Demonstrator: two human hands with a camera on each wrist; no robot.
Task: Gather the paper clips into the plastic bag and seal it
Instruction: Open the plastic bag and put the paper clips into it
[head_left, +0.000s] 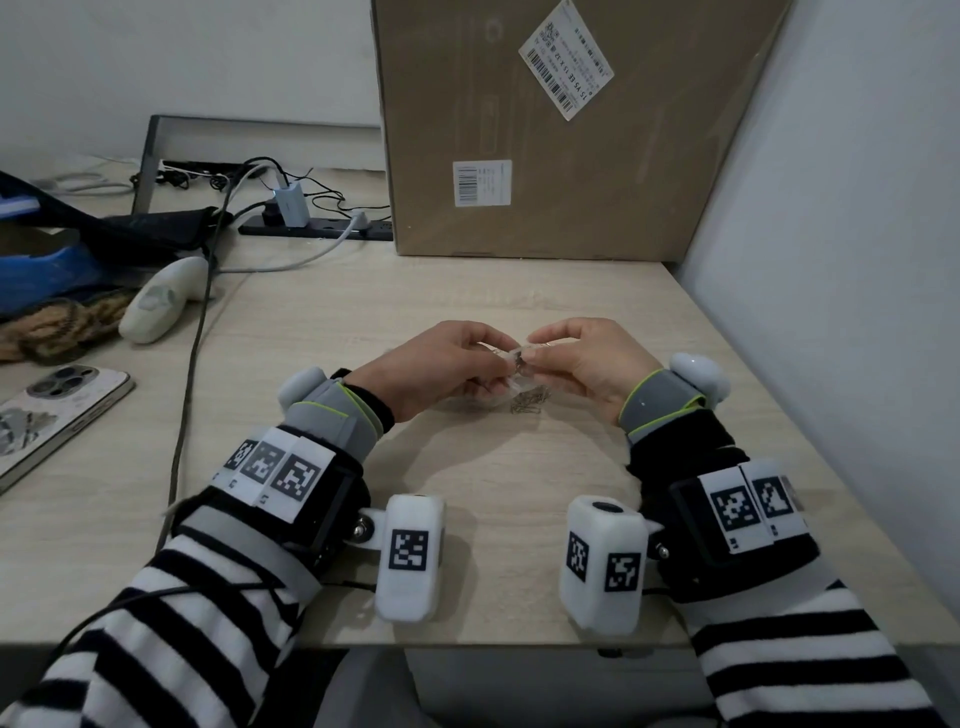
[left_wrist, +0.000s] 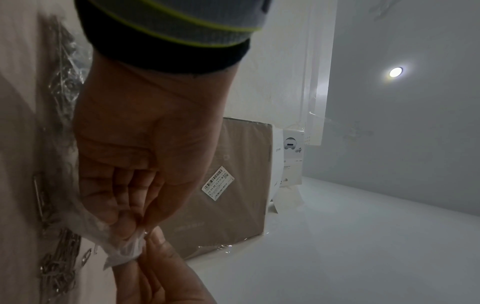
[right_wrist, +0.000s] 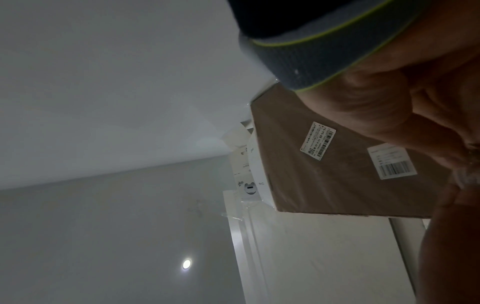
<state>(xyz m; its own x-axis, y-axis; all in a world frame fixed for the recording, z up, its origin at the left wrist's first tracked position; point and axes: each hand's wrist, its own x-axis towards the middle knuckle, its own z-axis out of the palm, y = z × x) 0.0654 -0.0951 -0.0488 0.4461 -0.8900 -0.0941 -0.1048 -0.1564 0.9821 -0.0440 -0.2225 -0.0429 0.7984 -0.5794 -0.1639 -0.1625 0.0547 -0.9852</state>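
Note:
Over the middle of the wooden table (head_left: 519, 493) my two hands meet at a small clear plastic bag (head_left: 516, 362). My left hand (head_left: 505, 365) pinches the bag's top from the left, and my right hand (head_left: 533, 353) pinches it from the right. The bag hangs crumpled between the fingertips (left_wrist: 124, 250). Several metal paper clips (head_left: 530, 403) lie in a small heap on the table just below the hands. In the left wrist view more clips (left_wrist: 58, 269) show beside the plastic. The right wrist view catches only a sliver of the bag (right_wrist: 467, 176) between dark fingers.
A large cardboard box (head_left: 545, 130) stands at the back, and a white wall (head_left: 857, 260) closes the right side. At the left lie a phone (head_left: 52, 415), a white handheld device (head_left: 161, 301), a power strip (head_left: 317, 226) and a black cable (head_left: 192, 364).

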